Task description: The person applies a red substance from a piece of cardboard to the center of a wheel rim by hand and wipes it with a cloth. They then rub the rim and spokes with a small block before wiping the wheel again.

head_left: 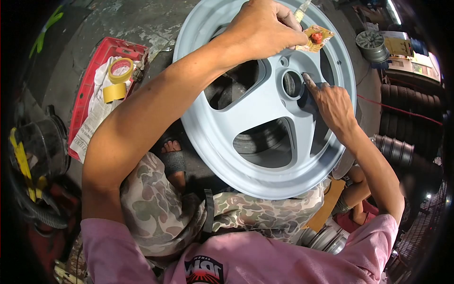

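A pale grey-blue car wheel rim (257, 99) with wide spokes is tilted in front of me, its lower edge by my lap. My left hand (272, 29) is above the upper part of the rim, pinching a small piece of card (316, 39) with a dab of reddish paste on it. A narrow pale strip (301, 10) sticks up beside those fingers; its kind I cannot make out. The index finger of my right hand (333, 102) is stretched out against the hub beside the round centre hole. Its other fingers are bent, with nothing visible in them.
To the left, a red tray (90, 90) holds yellow tape rolls (120, 71), cloth and newspaper. A black drum-shaped machine (45, 142) with a hose stands farther left. Metal wheels (372, 46) and stacked tyres (409, 102) line the right side. A red cord (402, 110) crosses there.
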`<state>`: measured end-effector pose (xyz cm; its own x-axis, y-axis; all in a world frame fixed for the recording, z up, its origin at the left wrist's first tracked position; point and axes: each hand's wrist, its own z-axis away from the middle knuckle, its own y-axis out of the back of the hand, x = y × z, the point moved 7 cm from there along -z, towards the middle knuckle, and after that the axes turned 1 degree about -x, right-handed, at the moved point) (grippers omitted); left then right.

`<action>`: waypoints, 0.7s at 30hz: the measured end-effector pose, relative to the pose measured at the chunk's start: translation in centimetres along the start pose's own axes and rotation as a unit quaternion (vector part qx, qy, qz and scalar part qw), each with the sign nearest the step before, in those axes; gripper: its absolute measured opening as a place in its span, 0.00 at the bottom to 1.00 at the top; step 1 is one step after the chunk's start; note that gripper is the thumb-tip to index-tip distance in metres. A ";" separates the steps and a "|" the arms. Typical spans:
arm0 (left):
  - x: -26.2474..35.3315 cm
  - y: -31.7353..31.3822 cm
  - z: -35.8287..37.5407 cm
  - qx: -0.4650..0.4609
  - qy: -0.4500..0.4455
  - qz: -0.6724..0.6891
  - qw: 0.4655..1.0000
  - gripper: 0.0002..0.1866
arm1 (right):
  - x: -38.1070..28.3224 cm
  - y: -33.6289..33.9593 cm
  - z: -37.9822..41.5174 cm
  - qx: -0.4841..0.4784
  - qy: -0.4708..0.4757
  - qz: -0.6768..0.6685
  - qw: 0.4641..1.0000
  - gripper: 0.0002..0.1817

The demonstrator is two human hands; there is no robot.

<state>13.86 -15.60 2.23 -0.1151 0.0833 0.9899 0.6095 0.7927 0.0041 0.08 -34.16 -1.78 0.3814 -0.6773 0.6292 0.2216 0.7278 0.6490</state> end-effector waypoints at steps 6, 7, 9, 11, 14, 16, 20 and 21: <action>-1.7 -0.3 -0.9 0.008 -0.041 0.041 0.998 0.12 | 0.0 0.1 -0.7 -0.015 -0.011 -0.033 0.999 0.29; -2.1 -0.3 -1.1 0.010 -0.041 0.041 0.998 0.12 | 0.0 0.0 -0.6 -0.014 -0.010 -0.033 0.999 0.29; -1.9 -0.2 -1.2 0.010 -0.042 0.010 0.999 0.12 | 0.1 -0.2 -0.3 -0.001 -0.009 -0.039 0.999 0.30; -1.3 0.3 -0.9 0.001 -0.040 0.011 0.999 0.12 | 0.1 0.1 0.2 0.005 -0.005 -0.024 1.000 0.29; -1.3 -0.2 -0.8 -0.004 -0.022 0.023 0.999 0.12 | 0.1 0.3 0.9 0.010 -0.015 -0.001 1.000 0.29; -1.5 -0.4 -0.9 0.004 -0.007 0.027 1.000 0.13 | 0.0 0.4 1.3 0.016 -0.026 0.004 1.000 0.31; -0.5 0.2 -0.2 0.000 -0.030 0.034 0.999 0.13 | -0.1 0.3 1.4 0.013 -0.042 0.001 0.999 0.32; 0.1 0.3 0.1 -0.006 -0.057 0.048 0.997 0.13 | 0.0 0.2 1.5 0.012 -0.047 0.001 0.999 0.32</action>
<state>13.98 -15.29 2.33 -0.1434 0.2261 0.9635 0.6319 0.7701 -0.0867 -1.16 -34.17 -0.99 0.2962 -0.6835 0.6672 0.1987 0.7273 0.6569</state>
